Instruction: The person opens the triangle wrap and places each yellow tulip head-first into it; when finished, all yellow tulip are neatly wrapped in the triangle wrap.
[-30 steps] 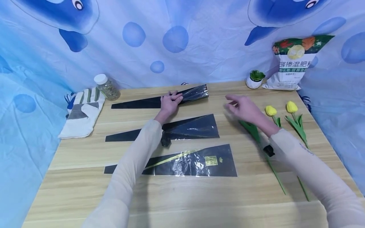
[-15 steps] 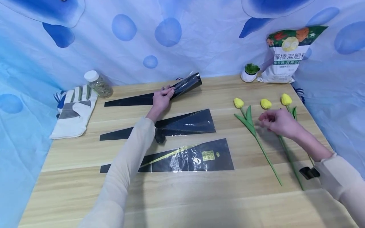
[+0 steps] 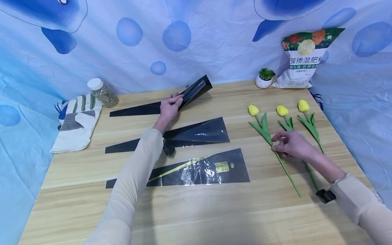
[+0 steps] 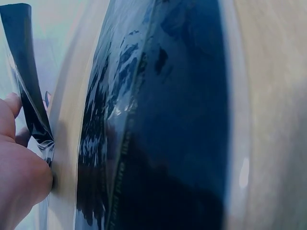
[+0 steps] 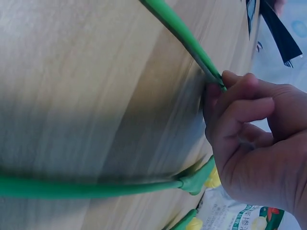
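In the head view my left hand (image 3: 169, 107) grips the rearmost black plastic flower sleeve (image 3: 198, 91) near its middle. The sleeve's wide end is raised off the table and gapes a little; its narrow end points left. On the right, my right hand (image 3: 292, 145) pinches the green stem of the leftmost yellow artificial tulip (image 3: 253, 110), just below its leaves. The right wrist view shows thumb and fingertips meeting on that stem (image 5: 187, 45). A second tulip (image 3: 282, 110) lies partly under the right hand, and a third tulip (image 3: 304, 105) is beyond it.
Two more black sleeves, a middle one (image 3: 202, 131) and a front one (image 3: 196, 172) with gold print, lie flat. Back left are a glove (image 3: 73, 129) and a jar (image 3: 105, 95). A small potted plant (image 3: 264, 79) and a fertilizer bag (image 3: 301, 61) stand back right.
My right hand swung right past the left tulip, then came back left onto its stem. My left hand lifted the wide end of the rear sleeve, which has opened.
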The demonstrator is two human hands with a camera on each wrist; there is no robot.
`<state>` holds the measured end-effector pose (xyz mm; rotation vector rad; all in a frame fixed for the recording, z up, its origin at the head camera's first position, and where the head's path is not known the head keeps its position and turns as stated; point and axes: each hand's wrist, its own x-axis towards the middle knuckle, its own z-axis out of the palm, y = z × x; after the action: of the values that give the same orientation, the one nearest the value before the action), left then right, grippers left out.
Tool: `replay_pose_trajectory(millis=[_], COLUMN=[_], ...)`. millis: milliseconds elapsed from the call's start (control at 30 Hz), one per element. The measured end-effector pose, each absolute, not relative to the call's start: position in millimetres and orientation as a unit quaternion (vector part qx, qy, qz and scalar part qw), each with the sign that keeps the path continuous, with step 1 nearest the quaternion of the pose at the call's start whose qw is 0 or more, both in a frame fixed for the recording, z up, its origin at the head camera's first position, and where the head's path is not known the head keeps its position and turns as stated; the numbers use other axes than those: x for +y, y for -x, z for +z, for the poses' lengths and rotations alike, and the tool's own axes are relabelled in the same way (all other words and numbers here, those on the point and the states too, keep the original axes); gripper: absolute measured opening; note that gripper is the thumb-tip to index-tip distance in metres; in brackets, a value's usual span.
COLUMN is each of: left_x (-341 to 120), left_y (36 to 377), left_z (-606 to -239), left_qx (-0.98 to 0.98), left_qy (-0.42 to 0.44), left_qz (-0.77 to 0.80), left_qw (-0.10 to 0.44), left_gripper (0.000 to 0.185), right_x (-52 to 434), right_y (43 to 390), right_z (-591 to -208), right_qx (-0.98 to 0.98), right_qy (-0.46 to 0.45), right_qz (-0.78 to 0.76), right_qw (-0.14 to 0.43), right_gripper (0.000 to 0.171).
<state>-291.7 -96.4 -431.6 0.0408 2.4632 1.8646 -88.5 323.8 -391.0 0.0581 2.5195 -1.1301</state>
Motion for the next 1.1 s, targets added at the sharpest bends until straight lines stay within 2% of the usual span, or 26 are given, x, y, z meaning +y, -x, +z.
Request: replay_pose_trajectory(millis=[467, 733, 1000, 1100], left_x=[-96, -98, -99, -99], left_y=[291, 291, 291, 291], left_z=[-431, -431, -433, -434], left_qx=[0.795, 0.789, 0.791, 0.792], left_qy=[-0.010, -0.004, -0.011, -0.012], left_qz=[0.606, 0.614, 0.611, 0.610], left_qw=[0.023, 0.018, 0.017, 0.019], left_gripper=[0.030, 0.030, 0.030, 0.030], right_x=[322, 318, 306, 301], right_y=[82, 80, 89, 95], right_z=[-397, -390, -373, -368], right_qx=[0.881, 0.845, 0.794, 0.762], right_qy=[-0.042, -0.066, -0.053, -0.048], right_qz=[-0.438, -0.503, -0.597, -0.641], right_qw=[0.175, 0.169, 0.105, 0.077], right_gripper=[0.037, 0.045, 0.025, 0.025])
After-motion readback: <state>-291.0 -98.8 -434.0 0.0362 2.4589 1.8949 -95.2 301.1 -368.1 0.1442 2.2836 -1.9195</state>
